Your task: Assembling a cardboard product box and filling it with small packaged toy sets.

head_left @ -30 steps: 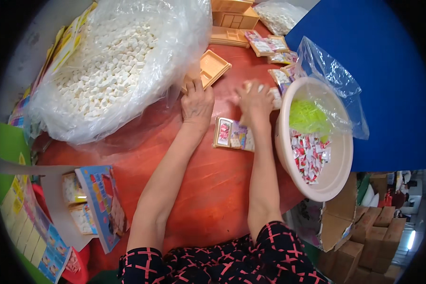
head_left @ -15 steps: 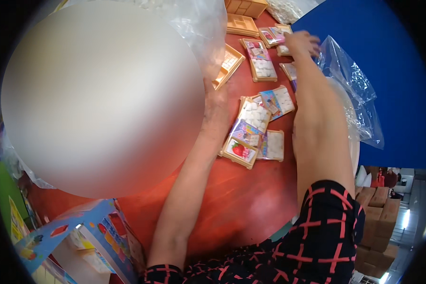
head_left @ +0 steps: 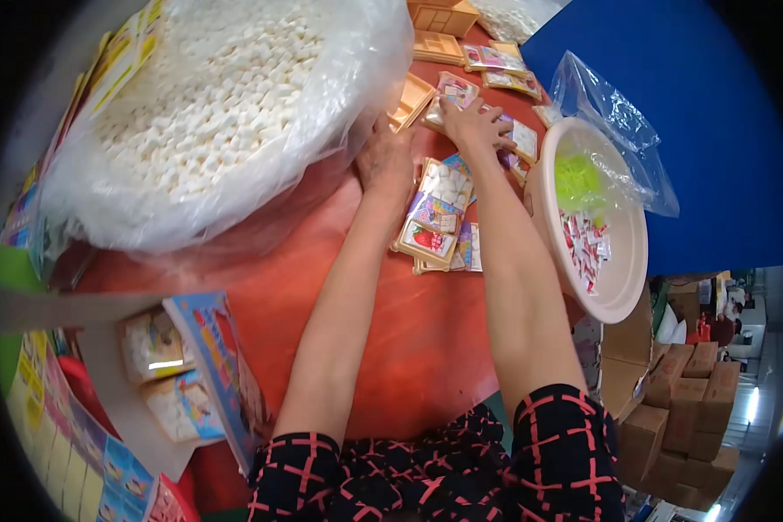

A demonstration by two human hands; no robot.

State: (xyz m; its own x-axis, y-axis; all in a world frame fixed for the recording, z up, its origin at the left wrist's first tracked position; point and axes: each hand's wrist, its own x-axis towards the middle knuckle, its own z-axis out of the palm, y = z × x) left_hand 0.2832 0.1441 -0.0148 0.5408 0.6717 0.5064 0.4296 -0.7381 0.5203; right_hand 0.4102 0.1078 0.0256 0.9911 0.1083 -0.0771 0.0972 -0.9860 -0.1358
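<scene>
My right hand [head_left: 478, 129] reaches over the packs at the far middle of the table. Its fingers are spread and touch a marshmallow pack [head_left: 458, 88], with another pack [head_left: 523, 137] by the fingertips. Close to the big bag, my left hand [head_left: 385, 158] has its fingers curled at the lower end of an orange plastic tray [head_left: 413, 97]; the fingertips are partly hidden. Between my forearms lies a stack of packs, topped by a tray pack [head_left: 436, 209] with white marshmallows and a strawberry picture.
A big clear bag of white marshmallows [head_left: 209, 113] fills the left. At right stands a pale tub [head_left: 631, 235] with green and red-white sachets. Orange trays [head_left: 439, 45] and packs [head_left: 496, 59] lie at the back. A blue display box [head_left: 213, 348] holding packs stands lower left.
My right hand has come back from the far right toward the middle packs, uncovering the tub. The left hand remains by the orange tray. The view has shifted.
</scene>
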